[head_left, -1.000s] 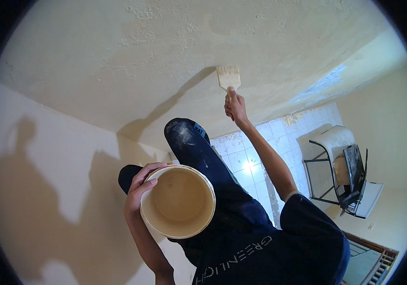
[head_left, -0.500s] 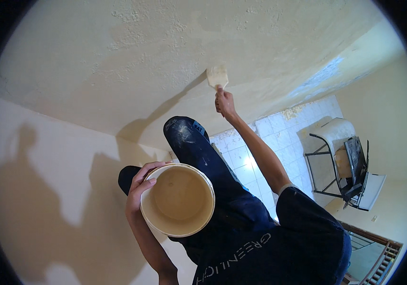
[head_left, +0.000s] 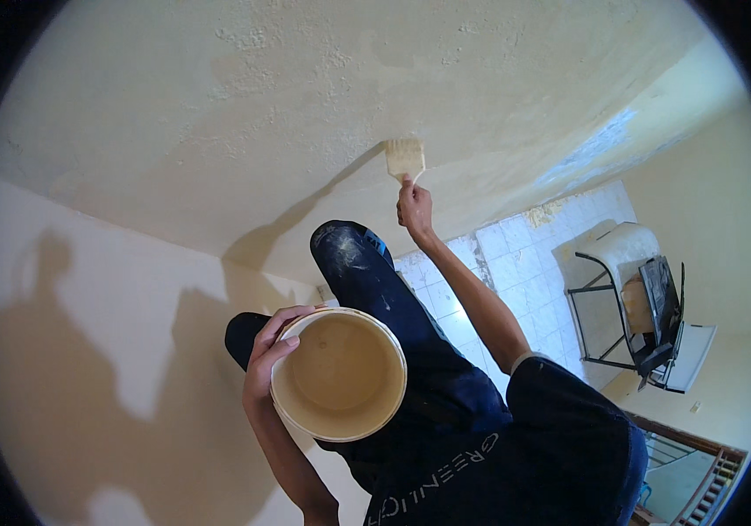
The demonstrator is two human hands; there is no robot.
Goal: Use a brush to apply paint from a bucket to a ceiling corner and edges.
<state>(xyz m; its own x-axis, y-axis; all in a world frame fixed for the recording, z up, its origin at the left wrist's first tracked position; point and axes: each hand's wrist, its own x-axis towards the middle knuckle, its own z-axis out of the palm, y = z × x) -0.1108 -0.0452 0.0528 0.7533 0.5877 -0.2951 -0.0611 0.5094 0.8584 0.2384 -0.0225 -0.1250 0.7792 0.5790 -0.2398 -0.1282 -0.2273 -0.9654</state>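
Observation:
My left hand (head_left: 264, 352) grips the rim of a round cream bucket (head_left: 340, 375) with pale paint inside, held close in front of my dark shirt. With the arm stretched out, my right hand (head_left: 414, 207) is closed on the handle of a wide flat paintbrush (head_left: 405, 159). The bristles press against a rough, cream-painted surface (head_left: 217, 105) with patchy texture. The arm's shadow falls across that surface just left of the brush.
My leg in dark blue, paint-spattered trousers (head_left: 366, 272) stands between bucket and brush. Beyond it lies a white tiled floor (head_left: 516, 259). A black metal frame stand (head_left: 634, 307) with white covers is at the right, and wooden rails (head_left: 704, 482) at the lower right.
My right hand has swept the brush leftward across the cream surface. The bucket in my left hand has stayed in place.

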